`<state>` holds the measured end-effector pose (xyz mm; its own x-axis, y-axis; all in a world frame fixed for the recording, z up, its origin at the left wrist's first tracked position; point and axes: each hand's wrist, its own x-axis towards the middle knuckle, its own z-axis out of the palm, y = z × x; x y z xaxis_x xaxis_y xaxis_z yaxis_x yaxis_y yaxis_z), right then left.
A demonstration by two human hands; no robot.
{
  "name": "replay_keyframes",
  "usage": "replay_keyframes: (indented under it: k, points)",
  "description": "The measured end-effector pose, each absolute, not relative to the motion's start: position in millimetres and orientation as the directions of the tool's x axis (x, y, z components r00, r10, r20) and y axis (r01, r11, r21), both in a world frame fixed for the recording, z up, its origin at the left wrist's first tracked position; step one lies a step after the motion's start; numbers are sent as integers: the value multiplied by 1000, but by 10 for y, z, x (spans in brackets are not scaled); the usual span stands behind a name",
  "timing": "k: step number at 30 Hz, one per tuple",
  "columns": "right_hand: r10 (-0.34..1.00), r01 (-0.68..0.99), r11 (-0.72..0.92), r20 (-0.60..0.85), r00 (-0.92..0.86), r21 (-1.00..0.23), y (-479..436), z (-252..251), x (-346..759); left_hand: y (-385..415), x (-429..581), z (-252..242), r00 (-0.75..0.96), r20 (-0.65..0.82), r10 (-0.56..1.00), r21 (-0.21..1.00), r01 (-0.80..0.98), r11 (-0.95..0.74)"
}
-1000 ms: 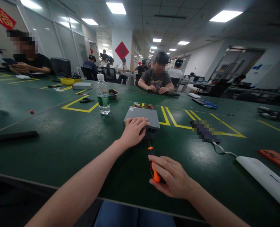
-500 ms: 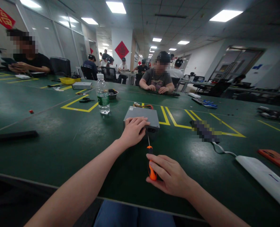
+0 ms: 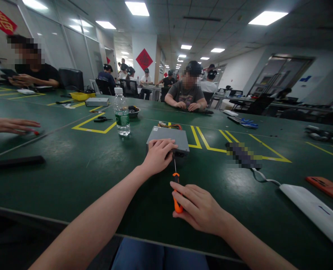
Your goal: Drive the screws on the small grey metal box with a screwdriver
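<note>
A grey computer power supply (image 3: pixel 181 138) lies on the green table, with a bundle of coloured wires at its far side. My left hand (image 3: pixel 158 156) holds it by the near left part, fingers laid over the top and the thumb side hidden. Between the fingers and thumb of my right hand (image 3: pixel 198 206) is a screwdriver (image 3: pixel 178 205) with an orange and black handle. Its thin shaft points away from me to the near face of the power supply, beside my left fingers. Where exactly the tip sits is hard to make out.
A water bottle (image 3: pixel 122 114) stands left of the power supply, with a metal bowl (image 3: pixel 134 111) behind it. A black bar (image 3: pixel 15 162) lies at left. On the right are a white power strip (image 3: pixel 314 210) and an orange phone (image 3: pixel 328 189). Another person's hand (image 3: pixel 12 125) reaches in from the left.
The screwdriver and my right fingers have shifted slightly left. My left hand stays on the power supply. Another person's hand has come in at left, onto the small red object.
</note>
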<state>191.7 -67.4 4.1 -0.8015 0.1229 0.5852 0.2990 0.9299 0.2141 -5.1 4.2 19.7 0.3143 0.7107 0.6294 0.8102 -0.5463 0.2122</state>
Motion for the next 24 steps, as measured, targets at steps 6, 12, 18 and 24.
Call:
replay_keyframes:
  k: [6,12,18,24]
  points:
    - [83,299,927,653,-753,227,-678,28,1951,24,-52,213,319,621,716,208,813,-543]
    - [134,301,938,623,-771,171,-691,55,1969,21,-53,213,312,617,722,217,815,-537]
    - [110,262,951,613,-783,163,-684,48,1959,33,-54,202,317,631,708,208,809,-549]
    - [105,265,954,676,-729,138,-656,-5,1931,25,-65,191,332,632,701,183,815,-550]
